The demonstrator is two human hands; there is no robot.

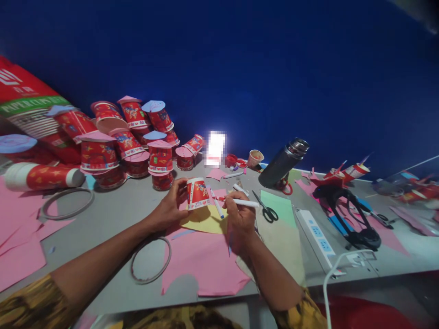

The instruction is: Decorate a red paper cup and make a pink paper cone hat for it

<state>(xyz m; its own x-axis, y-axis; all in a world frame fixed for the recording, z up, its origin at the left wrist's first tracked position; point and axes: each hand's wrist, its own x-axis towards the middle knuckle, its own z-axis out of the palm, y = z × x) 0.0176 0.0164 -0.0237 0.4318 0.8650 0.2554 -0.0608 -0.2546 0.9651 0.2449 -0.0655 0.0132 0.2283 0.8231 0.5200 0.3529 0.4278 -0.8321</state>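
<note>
My left hand grips a red and white printed paper cup, which is slightly tilted above the table. My right hand is closed around a white marker, whose red tip end points left at the cup, a short gap away. Beside that tip lies a white marker with a blue end. Yellow paper and a large cut pink sheet lie under my hands. Black-handled scissors rest to the right of my right hand.
Paper cups with pink and blue paper tops stand stacked at the left. Grey rings lie on the table. A dark thermos leans at the back. To the right are a white power strip and a black strapped frame.
</note>
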